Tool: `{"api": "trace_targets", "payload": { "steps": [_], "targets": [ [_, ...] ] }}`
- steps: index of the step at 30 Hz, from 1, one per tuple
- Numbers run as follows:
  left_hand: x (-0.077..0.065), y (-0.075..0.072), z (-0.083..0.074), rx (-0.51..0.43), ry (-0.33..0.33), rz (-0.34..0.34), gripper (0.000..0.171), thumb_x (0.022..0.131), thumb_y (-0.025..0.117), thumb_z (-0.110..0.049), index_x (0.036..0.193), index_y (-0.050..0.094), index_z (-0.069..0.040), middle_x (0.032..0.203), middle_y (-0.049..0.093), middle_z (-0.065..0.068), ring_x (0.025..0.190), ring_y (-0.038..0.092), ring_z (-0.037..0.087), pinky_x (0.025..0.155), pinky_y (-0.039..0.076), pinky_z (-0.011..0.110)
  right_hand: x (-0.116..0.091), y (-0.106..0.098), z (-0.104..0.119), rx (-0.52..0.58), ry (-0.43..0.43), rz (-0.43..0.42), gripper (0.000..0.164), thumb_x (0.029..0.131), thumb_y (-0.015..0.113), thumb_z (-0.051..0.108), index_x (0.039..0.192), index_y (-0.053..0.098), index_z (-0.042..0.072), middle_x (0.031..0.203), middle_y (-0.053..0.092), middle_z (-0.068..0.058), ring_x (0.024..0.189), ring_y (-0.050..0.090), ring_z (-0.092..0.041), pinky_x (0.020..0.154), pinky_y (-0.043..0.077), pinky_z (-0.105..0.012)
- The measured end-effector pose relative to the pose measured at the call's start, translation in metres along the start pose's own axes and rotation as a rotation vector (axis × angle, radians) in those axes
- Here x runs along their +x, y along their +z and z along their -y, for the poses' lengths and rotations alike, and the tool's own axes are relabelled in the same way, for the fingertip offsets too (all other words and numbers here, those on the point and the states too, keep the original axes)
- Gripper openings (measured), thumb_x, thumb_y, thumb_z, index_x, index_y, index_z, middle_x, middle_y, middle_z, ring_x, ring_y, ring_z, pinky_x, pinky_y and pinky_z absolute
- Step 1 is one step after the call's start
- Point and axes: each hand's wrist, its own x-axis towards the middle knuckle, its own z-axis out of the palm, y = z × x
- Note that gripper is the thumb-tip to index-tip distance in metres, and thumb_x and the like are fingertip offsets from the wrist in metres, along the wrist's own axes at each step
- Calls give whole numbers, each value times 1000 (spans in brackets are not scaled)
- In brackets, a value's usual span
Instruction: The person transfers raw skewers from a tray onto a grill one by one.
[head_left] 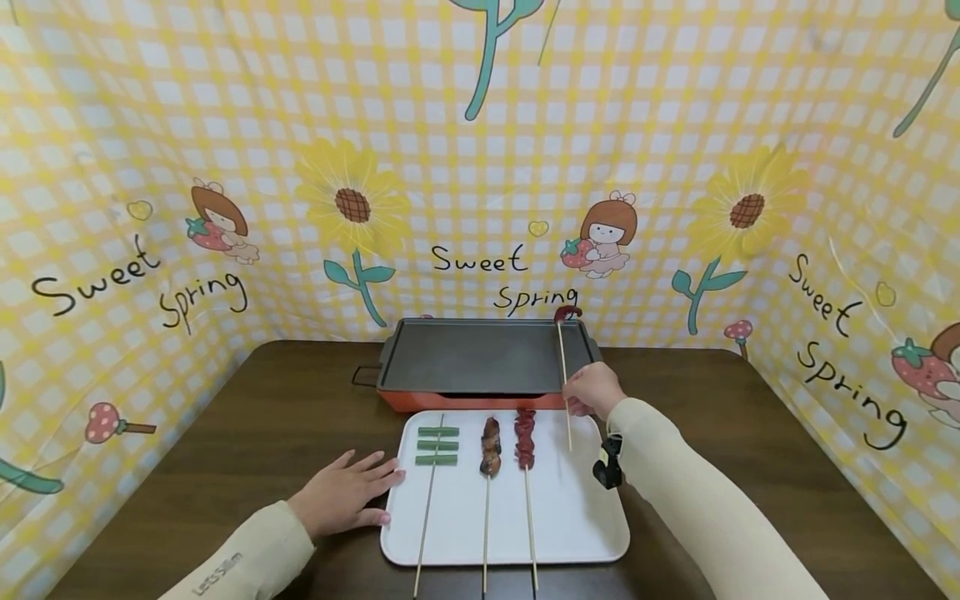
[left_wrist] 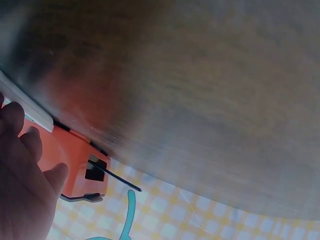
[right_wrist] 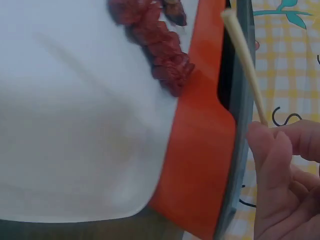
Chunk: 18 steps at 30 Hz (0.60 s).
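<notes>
My right hand (head_left: 595, 390) pinches a wooden skewer (head_left: 563, 354) between thumb and fingertips. A curled dark-red piece of food (head_left: 567, 313) is on its far end, above the back right corner of the griddle (head_left: 480, 354). In the right wrist view the bare end of this skewer (right_wrist: 245, 65) sticks out from the fingers. My left hand (head_left: 341, 493) lies with fingers spread at the left rim of the white tray (head_left: 570, 533). On the tray are a green vegetable skewer (head_left: 437, 446), a brown meat skewer (head_left: 491, 446) and a red meat skewer (head_left: 526, 437).
Behind the tray stands the griddle's orange base (head_left: 420, 402), with a wire handle (head_left: 364, 376) out to its left. The brown wooden table (head_left: 217, 467) is backed by a yellow checked cloth (head_left: 480, 167). The lying skewers' sticks reach past the tray's front edge.
</notes>
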Motion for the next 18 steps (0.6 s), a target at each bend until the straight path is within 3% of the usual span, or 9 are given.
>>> {"api": "trace_targets", "payload": {
  "steps": [6, 18],
  "targets": [
    [1, 7, 1, -22, -7, -5, 65, 91, 48, -56, 140, 52, -13, 143, 48, 8, 133, 41, 33, 100, 33, 61, 1, -2, 5, -68, -12, -55, 6, 80, 62, -4, 83, 65, -9, 56, 58, -7, 43, 54, -10, 48, 52, -26],
    [-2, 6, 2, -41, -18, -11, 66, 91, 47, -58, 139, 52, -14, 143, 48, 7, 132, 42, 32, 99, 33, 61, 14, -3, -11, -5, 35, -65, 10, 76, 62, -6, 83, 64, -12, 51, 57, -5, 39, 52, -8, 43, 48, -23]
  ]
}}
